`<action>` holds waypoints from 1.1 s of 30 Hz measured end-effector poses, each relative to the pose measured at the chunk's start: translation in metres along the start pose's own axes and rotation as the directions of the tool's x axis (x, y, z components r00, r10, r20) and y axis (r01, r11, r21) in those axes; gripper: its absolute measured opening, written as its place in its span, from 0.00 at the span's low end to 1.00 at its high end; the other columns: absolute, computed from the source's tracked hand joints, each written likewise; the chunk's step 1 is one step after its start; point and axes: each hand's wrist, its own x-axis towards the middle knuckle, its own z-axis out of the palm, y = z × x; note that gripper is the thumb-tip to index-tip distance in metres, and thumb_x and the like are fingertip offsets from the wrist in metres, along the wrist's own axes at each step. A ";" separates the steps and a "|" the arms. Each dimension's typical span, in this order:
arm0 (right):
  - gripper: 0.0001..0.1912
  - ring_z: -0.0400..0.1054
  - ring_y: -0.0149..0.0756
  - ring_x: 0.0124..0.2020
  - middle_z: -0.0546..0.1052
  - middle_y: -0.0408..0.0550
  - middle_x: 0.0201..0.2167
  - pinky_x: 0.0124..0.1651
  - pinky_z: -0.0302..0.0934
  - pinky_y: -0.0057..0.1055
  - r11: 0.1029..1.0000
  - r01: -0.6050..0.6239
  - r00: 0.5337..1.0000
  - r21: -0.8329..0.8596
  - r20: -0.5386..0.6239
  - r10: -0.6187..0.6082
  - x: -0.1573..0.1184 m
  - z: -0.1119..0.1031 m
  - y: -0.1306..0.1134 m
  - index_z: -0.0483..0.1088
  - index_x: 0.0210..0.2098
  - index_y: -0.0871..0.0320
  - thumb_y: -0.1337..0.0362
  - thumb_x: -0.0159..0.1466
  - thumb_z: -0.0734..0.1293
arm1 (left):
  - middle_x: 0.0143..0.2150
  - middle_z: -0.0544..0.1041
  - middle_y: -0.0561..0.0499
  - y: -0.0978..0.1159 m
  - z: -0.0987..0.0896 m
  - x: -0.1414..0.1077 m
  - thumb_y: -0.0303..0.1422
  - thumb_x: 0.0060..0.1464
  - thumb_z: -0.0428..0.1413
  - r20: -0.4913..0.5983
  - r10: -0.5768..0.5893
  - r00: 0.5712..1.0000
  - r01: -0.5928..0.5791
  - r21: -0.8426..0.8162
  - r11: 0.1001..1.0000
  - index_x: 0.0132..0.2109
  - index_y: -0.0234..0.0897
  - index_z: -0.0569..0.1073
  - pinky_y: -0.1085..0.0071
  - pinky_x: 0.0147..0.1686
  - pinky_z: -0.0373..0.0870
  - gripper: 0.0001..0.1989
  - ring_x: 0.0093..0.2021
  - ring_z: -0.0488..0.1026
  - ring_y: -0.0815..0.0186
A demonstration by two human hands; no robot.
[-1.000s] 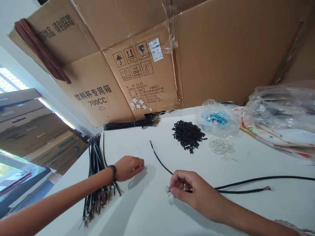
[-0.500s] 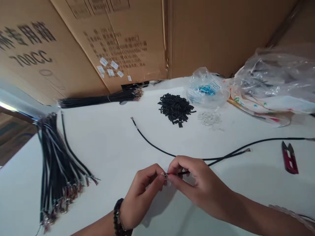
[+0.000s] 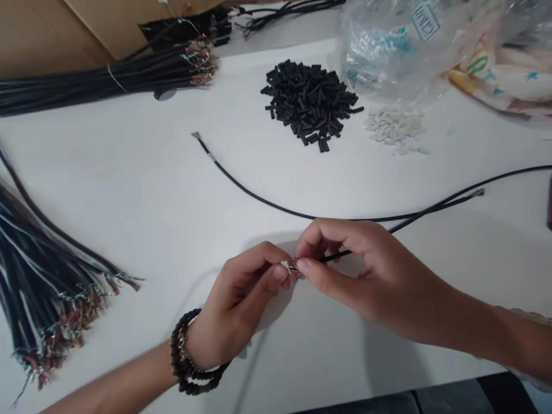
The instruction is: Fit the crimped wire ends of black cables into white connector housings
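My left hand point(image 3: 241, 305) pinches a small white connector point(image 3: 285, 265) between thumb and forefinger. Thin coloured wires point(image 3: 294, 265) run from it toward my right hand point(image 3: 357, 270), whose thumb and forefinger close on the wires at the end of a black cable point(image 3: 338, 255). That cable passes under my right fingers and on to the upper right. Behind my hands another black cable point(image 3: 259, 197) lies curved on the white table point(image 3: 150, 218), crossing the held one. Its left end shows bare wire tips; a reddish wire end point(image 3: 478, 193) lies at the right.
Bundled black cables point(image 3: 150, 72) lie at the back left, a fanned bunch point(image 3: 38, 270) at the left. Farther back are a pile of short black tubes point(image 3: 310, 100), small white pieces point(image 3: 397, 129), a clear plastic bag point(image 3: 388, 52) and a cardboard box point(image 3: 64, 34).
The head view has come closer and tilted down, so the table things look larger and the red snips have nearly left the frame. The white connector and wires between my fingers show more clearly.
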 end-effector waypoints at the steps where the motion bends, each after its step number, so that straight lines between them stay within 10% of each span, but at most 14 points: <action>1: 0.06 0.66 0.26 0.30 0.71 0.40 0.27 0.26 0.59 0.19 1.000 0.023 1.000 -0.008 -0.018 -0.023 0.000 0.000 0.001 0.70 0.30 0.55 0.66 0.64 0.65 | 0.28 0.71 0.54 -0.001 0.000 0.000 0.38 0.66 0.52 -0.006 -0.008 1.000 0.007 -0.014 1.000 0.35 0.41 0.73 0.73 0.28 0.61 0.11 0.28 0.63 0.70; 9: 0.08 0.70 0.25 0.29 0.72 0.39 0.31 0.33 0.65 0.23 0.953 0.251 0.953 -0.167 -0.129 -0.274 0.002 0.002 0.014 0.60 0.43 0.54 0.72 0.67 0.62 | 0.28 0.69 0.56 -0.002 0.001 -0.001 0.39 0.66 0.52 -0.028 -0.021 0.999 0.021 -0.018 1.000 0.35 0.42 0.72 0.76 0.29 0.62 0.12 0.28 0.63 0.72; 14: 0.10 0.64 0.22 0.29 0.70 0.38 0.28 0.33 0.59 0.21 0.839 0.393 0.904 -0.377 -0.007 -0.427 0.003 -0.002 0.010 0.65 0.34 0.57 0.78 0.64 0.60 | 0.29 0.69 0.56 -0.002 0.002 -0.001 0.37 0.67 0.50 -0.007 -0.006 1.000 0.006 -0.031 1.000 0.36 0.42 0.72 0.76 0.30 0.63 0.11 0.29 0.63 0.72; 33: 0.10 0.60 0.24 0.25 0.66 0.38 0.22 0.23 0.51 0.21 0.987 0.115 0.993 -0.112 -0.022 -0.118 -0.001 0.000 0.002 0.68 0.26 0.56 0.71 0.63 0.65 | 0.26 0.72 0.56 0.001 0.003 0.000 0.30 0.63 0.54 -0.021 -0.027 0.999 0.027 -0.014 1.000 0.33 0.41 0.74 0.74 0.26 0.62 0.10 0.27 0.66 0.71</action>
